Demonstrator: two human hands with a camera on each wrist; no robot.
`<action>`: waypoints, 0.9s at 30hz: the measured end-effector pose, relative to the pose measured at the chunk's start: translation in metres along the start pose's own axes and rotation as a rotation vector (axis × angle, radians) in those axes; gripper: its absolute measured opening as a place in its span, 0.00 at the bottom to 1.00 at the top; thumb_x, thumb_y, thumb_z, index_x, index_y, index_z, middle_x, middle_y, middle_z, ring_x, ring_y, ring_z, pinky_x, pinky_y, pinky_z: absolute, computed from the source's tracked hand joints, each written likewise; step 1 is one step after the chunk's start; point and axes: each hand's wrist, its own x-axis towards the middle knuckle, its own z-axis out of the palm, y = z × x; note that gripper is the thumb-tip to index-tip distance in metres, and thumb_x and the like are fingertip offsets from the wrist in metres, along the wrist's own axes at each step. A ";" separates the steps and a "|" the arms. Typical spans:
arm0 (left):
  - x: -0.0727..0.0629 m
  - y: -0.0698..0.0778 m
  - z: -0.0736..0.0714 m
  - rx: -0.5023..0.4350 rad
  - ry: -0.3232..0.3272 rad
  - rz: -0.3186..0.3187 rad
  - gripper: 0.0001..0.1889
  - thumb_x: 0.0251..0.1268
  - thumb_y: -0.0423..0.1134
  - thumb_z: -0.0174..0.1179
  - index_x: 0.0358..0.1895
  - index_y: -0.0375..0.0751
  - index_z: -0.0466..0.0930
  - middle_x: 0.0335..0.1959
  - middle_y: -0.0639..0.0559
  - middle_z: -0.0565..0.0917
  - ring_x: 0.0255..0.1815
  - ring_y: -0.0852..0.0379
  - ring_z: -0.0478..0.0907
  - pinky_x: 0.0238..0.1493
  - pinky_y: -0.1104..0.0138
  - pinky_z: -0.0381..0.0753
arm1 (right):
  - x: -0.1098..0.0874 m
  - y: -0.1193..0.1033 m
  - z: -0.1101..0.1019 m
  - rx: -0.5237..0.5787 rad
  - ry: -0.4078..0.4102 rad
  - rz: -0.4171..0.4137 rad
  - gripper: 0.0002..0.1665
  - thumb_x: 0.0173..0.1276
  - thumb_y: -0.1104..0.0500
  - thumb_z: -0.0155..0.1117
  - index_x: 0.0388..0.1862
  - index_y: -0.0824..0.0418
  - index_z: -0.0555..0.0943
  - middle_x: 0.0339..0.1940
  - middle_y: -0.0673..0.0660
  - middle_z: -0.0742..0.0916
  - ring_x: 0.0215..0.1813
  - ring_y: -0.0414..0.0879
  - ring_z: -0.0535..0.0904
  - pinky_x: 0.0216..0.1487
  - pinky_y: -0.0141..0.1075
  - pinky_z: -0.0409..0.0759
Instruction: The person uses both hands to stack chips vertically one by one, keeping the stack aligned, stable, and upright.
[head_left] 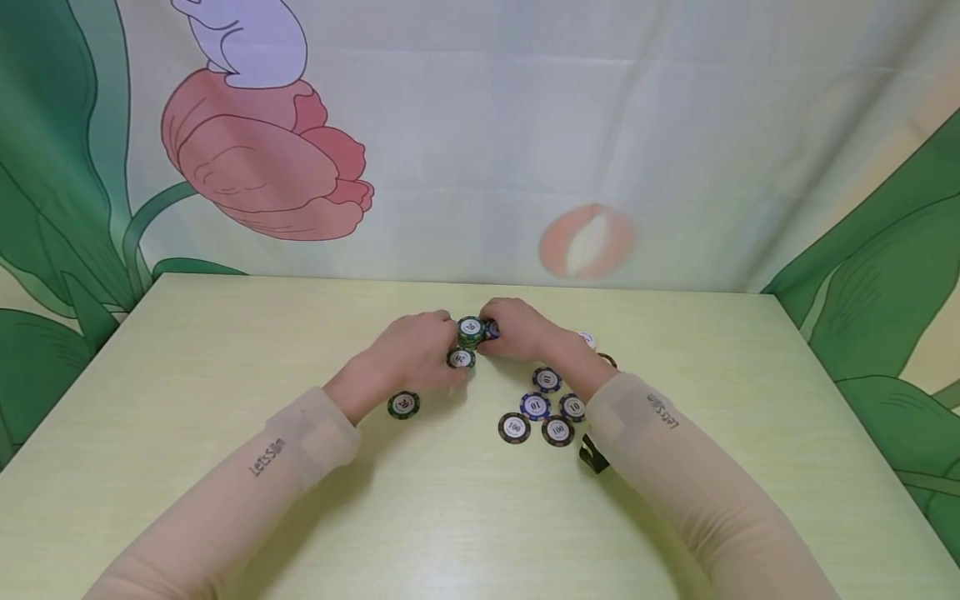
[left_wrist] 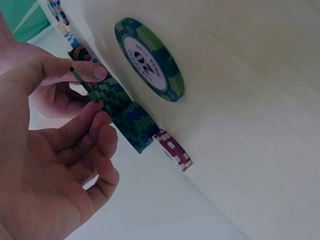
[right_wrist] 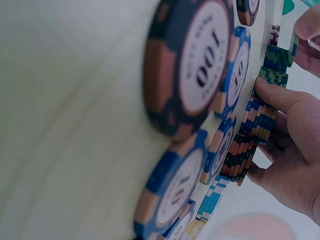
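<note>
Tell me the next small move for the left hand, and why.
Probably place the held green 20 chip onto the green 20 stack: the left hand pinches that chip close beside it, and both show matching colour and number.

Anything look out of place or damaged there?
I see no damage. One green 20 chip lies alone beside the left hand, apart from the green stack, so it looks stray; blue 10 chips and dark 100 chips also lie loose.

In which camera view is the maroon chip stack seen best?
The left wrist view: the maroon chip stack appears largest there, its white edge marks clear. The right wrist view shows it small; the head view does not show it.
</note>
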 end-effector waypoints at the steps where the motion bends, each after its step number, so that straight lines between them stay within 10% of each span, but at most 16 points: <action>1: 0.000 0.000 -0.001 -0.001 0.008 -0.002 0.15 0.59 0.50 0.67 0.28 0.43 0.76 0.32 0.49 0.75 0.28 0.52 0.73 0.30 0.61 0.74 | 0.000 0.000 0.000 0.000 0.000 -0.001 0.20 0.68 0.58 0.73 0.53 0.69 0.83 0.49 0.60 0.85 0.51 0.52 0.80 0.59 0.42 0.76; 27: 0.018 -0.001 0.003 0.066 0.123 -0.106 0.17 0.60 0.49 0.67 0.36 0.36 0.79 0.33 0.47 0.75 0.33 0.50 0.74 0.34 0.56 0.78 | -0.001 0.001 0.001 -0.005 0.033 -0.041 0.17 0.65 0.60 0.75 0.47 0.69 0.83 0.44 0.59 0.86 0.46 0.52 0.80 0.55 0.43 0.76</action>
